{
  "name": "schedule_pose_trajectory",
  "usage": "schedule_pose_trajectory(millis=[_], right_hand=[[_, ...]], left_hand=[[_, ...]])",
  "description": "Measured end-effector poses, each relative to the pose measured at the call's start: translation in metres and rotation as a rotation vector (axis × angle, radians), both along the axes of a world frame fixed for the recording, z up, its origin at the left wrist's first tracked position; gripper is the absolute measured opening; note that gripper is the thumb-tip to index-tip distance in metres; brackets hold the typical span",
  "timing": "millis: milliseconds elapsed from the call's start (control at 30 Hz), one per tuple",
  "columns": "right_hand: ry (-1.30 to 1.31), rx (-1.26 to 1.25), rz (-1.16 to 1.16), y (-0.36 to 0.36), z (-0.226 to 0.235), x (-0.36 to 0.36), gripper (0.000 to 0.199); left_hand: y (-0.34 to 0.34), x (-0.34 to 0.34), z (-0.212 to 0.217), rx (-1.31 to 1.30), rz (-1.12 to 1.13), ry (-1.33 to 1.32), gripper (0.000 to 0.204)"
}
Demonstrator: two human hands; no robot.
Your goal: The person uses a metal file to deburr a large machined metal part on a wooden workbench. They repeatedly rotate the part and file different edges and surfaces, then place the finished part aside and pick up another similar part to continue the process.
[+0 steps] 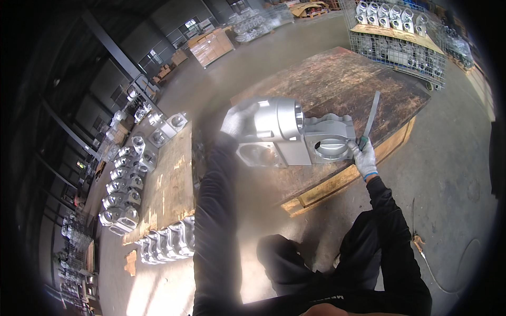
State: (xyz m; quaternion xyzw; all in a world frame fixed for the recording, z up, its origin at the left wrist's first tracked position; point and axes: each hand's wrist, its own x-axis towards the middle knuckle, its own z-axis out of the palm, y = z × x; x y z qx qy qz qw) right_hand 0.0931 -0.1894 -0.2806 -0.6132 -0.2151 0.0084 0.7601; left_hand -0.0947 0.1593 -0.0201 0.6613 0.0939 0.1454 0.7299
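Note:
A silver metal casting with a round open collar and a lower opening stands tilted at the near left of the wooden worktable. My left hand, in a pale glove, grips its left end; the fingers are blurred and partly hidden. Just right of it, a second silver casting with a wavy top edge and a round opening lies on the table; the two overlap in view. My gloved right hand is closed round the green handle of a flat file, blade pointing up and away, fingers close to the second casting's right end.
To the left, a wooden board lies among rows of similar castings. A wire cage filled with castings stands beyond the table. An air blow gun with a hose rests at the right. Cardboard boxes are stacked at the back.

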Motion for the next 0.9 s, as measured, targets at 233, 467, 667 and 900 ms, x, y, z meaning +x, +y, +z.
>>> schedule_pose_trajectory(millis=[233, 467, 667, 900], right_hand=[[0.097, -0.241, -0.238, -0.037, 0.043, -0.016, 0.035], [-0.496, -0.155, -0.028, -0.027, 0.185, -0.058, 0.062], [-1.177, -0.92, 0.1, 0.026, 0.311, -0.112, 0.04], [-1.462, -1.231, 0.173, 0.099, 0.355, -0.1, 0.031]], left_hand=[[0.02, 0.0, -0.012, 0.105, 0.145, -0.008, 0.039], [-0.016, -0.003, -0.019, 0.24, 0.404, 0.017, 0.046], [-0.043, -0.024, -0.054, 0.121, 0.49, -0.134, 0.053], [-0.087, -0.031, -0.092, 0.231, 0.613, -0.223, 0.043]])
